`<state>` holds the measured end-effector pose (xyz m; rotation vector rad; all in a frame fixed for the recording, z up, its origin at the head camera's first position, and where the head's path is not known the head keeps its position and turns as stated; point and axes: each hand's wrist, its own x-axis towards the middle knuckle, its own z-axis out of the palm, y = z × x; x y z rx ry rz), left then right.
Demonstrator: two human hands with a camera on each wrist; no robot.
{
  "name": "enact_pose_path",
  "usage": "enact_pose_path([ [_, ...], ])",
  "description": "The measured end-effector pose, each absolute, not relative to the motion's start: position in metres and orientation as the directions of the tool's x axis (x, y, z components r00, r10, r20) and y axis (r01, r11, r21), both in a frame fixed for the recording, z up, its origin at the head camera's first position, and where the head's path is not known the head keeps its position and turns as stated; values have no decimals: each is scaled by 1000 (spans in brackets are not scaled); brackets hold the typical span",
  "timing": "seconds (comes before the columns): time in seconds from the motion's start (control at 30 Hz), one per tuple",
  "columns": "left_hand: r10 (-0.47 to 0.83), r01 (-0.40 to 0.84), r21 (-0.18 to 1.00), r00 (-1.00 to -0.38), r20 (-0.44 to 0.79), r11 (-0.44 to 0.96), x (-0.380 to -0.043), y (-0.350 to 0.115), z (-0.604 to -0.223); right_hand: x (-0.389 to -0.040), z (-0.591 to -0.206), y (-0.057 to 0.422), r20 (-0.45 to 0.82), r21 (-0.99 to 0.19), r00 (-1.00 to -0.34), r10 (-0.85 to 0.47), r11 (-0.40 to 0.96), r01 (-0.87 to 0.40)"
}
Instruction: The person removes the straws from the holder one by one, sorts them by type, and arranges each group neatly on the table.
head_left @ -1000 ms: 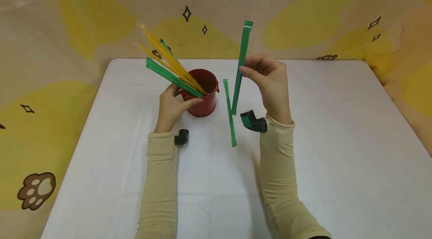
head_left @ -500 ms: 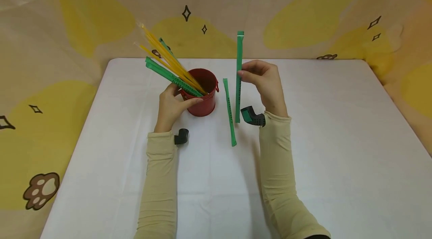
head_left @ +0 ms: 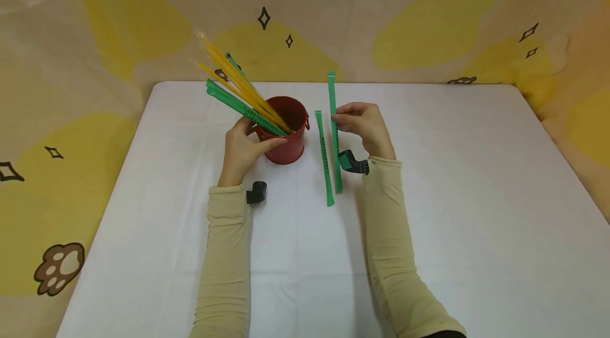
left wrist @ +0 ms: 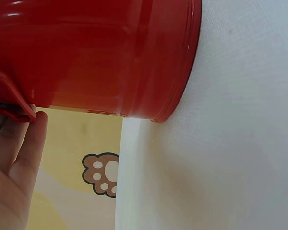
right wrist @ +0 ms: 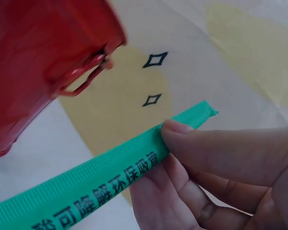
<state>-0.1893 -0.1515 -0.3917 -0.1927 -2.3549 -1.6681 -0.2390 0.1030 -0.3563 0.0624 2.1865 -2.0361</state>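
My left hand (head_left: 238, 153) grips the small red metal bucket (head_left: 288, 153) at its left side, thumb along the front rim. In the left wrist view, fingertips (left wrist: 38, 120) touch the bucket's side ear. Yellow straws (head_left: 233, 76) in clear wrap and green-wrapped straws (head_left: 229, 100) lean out of it to the left. Between thumb and fingers, my right hand (head_left: 366, 125) pinches a green paper-wrapped straw (right wrist: 101, 172) with printed dark characters. Its far end points up and away; its near end is close over the table. A second green-wrapped straw (head_left: 324, 155) lies between it and the bucket.
A white cloth covers the table (head_left: 457, 195). Behind it hangs a yellow-and-beige patterned cloth (head_left: 429, 20). Small black cameras sit at the left wrist (head_left: 257, 193) and right wrist (head_left: 351, 162).
My right hand has come down and slightly left with the pinched straw, which now lines up beside the lying one. My left hand and the bucket have stayed put.
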Motion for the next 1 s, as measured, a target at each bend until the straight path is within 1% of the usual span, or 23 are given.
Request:
enact_pose_path([
  [0.23,-33,255,909,-959,281,331,-189,-151,-392,-247,-380,104,-248,-967,-964,-97,89,240],
  [0.43,-29,253,914,-961,275,316,-190,-151,-392,-249,-393,105,-309,-947,-947,-85,122,298],
  [0.6,-27,258,915,-960,280,311,-190,-151,-391,-250,-406,105,-350,-935,-932,-97,106,340],
  [0.67,-28,258,915,-960,280,309,-190,-151,-391,-251,-410,104,-356,-933,-930,-92,103,346],
  [0.77,-31,255,918,-960,277,304,-189,-150,-391,-252,-413,104,-349,-932,-934,-80,139,336],
  [0.93,-33,236,918,-965,260,317,-179,-145,-371,-251,-413,104,-326,-919,-943,-68,256,300],
  [1.0,-34,236,917,-965,261,322,-179,-145,-372,-250,-412,104,-321,-914,-945,-66,283,291],
])
